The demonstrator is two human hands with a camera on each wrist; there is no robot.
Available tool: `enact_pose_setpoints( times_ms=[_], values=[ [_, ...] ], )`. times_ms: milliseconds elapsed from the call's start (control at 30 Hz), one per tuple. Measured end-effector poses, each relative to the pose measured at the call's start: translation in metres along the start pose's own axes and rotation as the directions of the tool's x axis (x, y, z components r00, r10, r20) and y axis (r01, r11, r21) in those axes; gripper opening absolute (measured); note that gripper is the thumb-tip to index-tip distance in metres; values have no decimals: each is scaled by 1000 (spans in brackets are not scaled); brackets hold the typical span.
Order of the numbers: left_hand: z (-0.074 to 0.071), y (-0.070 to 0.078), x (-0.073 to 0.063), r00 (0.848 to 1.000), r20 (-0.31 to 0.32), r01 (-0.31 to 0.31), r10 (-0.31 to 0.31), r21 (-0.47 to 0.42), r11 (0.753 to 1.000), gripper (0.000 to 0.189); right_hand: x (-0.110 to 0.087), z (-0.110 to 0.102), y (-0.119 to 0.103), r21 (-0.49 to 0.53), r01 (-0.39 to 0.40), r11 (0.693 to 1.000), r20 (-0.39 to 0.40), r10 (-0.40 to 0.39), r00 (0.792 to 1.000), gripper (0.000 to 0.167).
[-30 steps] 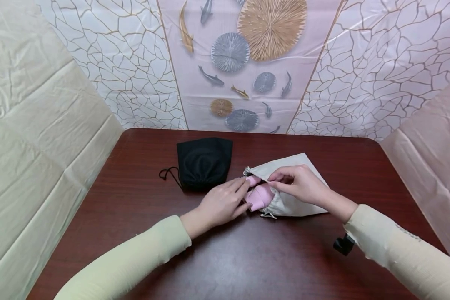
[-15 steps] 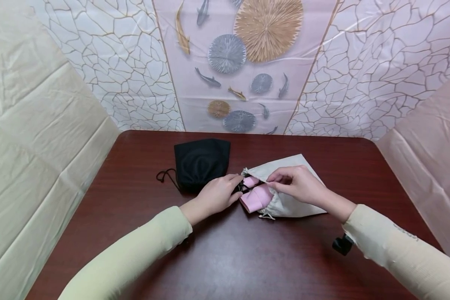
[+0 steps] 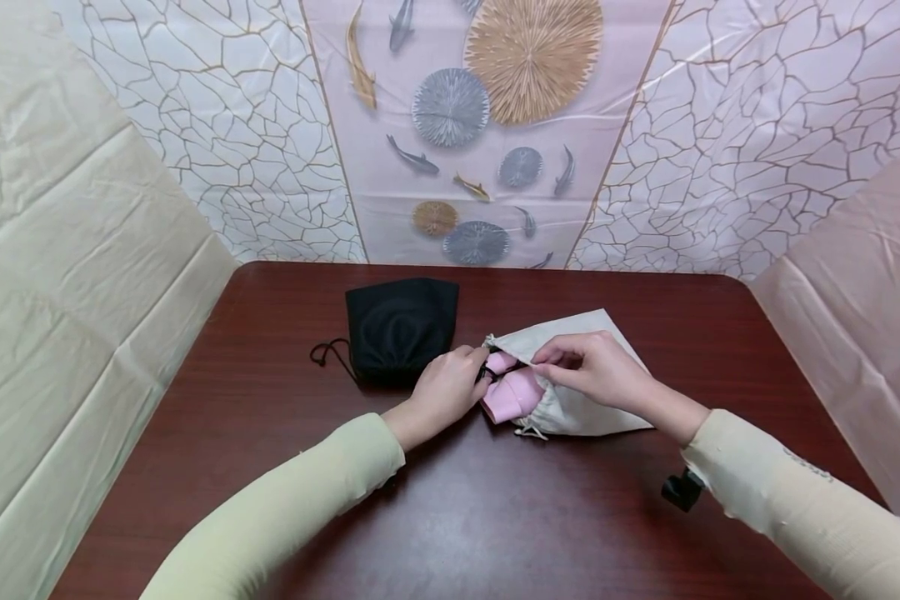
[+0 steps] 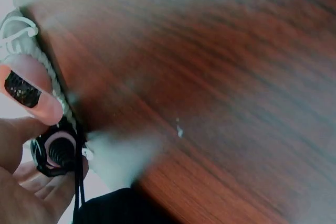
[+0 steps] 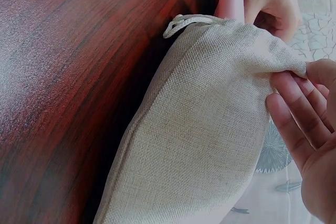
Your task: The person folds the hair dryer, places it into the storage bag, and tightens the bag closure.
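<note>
A pink hair dryer (image 3: pixel 516 395) sticks out of the mouth of a beige drawstring bag (image 3: pixel 600 408) lying on the table. In the left wrist view its slotted nozzle (image 4: pixel 44 95) and the ribbed cord end of its handle (image 4: pixel 61 151) face out. My left hand (image 3: pixel 446 387) holds the dryer's black cord (image 4: pixel 79 169) at the handle end, with the thumb and fingers around it. Pinched between the thumb and fingers of my right hand (image 3: pixel 600 367) is the upper edge of the bag's mouth, lifted over the dryer. The rest of the dryer is hidden inside the cloth (image 5: pixel 194 119).
A black drawstring pouch (image 3: pixel 401 329) lies behind my left hand, its cord (image 3: pixel 330 350) trailing left. The dark red wooden table (image 3: pixel 495 517) ends at a patterned cloth backdrop (image 3: pixel 450 242), with beige cloth walls on both sides.
My left hand has shifted from lying over the dryer's front to gripping the black cord at its handle end. The right hand stays pinching the bag's edge.
</note>
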State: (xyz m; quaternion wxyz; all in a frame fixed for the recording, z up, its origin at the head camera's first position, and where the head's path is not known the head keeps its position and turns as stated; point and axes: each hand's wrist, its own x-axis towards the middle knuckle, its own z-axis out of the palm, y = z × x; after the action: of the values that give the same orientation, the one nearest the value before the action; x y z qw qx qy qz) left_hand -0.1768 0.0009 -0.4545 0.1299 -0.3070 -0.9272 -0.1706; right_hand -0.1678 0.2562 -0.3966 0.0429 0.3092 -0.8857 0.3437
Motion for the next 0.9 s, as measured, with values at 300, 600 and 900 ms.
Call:
enact_pose_setpoints(
  times_ms=[300, 600, 900],
  values=[
    [-5, 5, 1, 994, -95, -43, 47, 39, 998, 30, 1, -4, -2, 35, 33, 999, -39, -32, 999, 15],
    [-17, 7, 6, 993, -109, 35, -38, -33, 999, 25, 2, -6, -9, 51, 18, 999, -75, -15, 997, 17],
    [-19, 8, 10, 989, -115, 84, -88, -45, 995, 15, 1, 0, -16, 136, 7, 991, -74, 3, 997, 14]
  ],
)
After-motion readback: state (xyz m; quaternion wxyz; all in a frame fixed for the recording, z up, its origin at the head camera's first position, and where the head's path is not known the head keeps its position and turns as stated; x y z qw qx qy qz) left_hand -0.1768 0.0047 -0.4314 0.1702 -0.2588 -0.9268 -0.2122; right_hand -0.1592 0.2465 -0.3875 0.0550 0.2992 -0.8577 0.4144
